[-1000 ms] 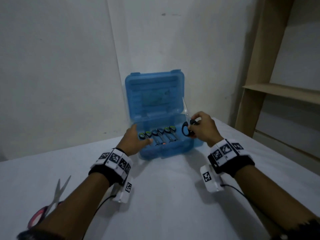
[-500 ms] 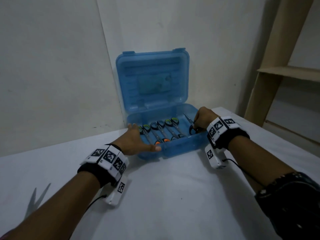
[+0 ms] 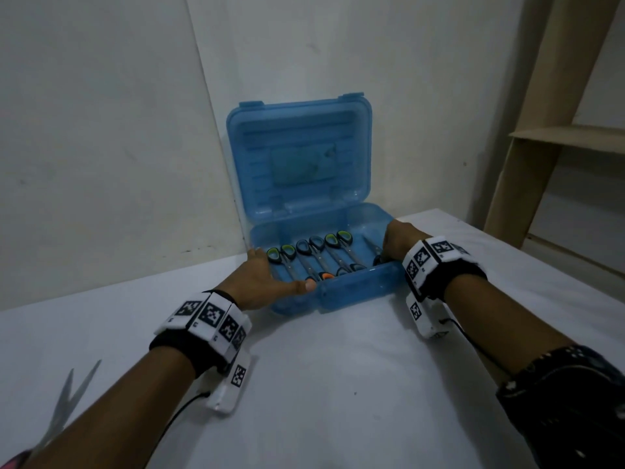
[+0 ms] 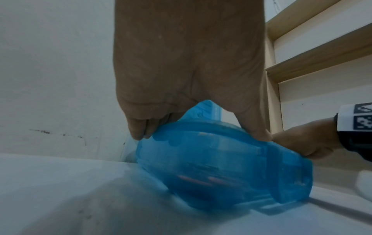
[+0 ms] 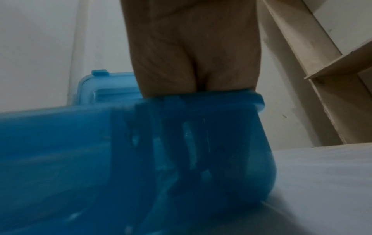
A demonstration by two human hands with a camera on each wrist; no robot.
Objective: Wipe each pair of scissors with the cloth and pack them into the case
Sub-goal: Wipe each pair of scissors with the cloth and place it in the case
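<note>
An open blue case (image 3: 358, 289) stands on the white table with its lid upright against the wall. Several scissors (image 3: 311, 255) with green, blue and orange handles lie side by side in it. My left hand (image 3: 270, 275) grips the case's front left corner, fingers (image 4: 138, 132) down the side and thumb (image 4: 259, 135) on the front rim. My right hand (image 3: 395, 242) reaches into the right end and holds black-handled scissors (image 3: 372, 247) low in the case. Their blade points toward the lid. In the right wrist view the case wall (image 5: 181, 143) hides its fingertips.
A loose pair of red-handled scissors (image 3: 64, 411) lies with its blades apart at the table's near left. A wooden shelf frame (image 3: 541, 130) stands at the right, past the table edge. The wall runs close behind the case. White table surface (image 3: 338, 384) stretches between my arms.
My right hand has brought the black-handled scissors down from upright above the case into its right end. The left hand has stayed on the case's corner.
</note>
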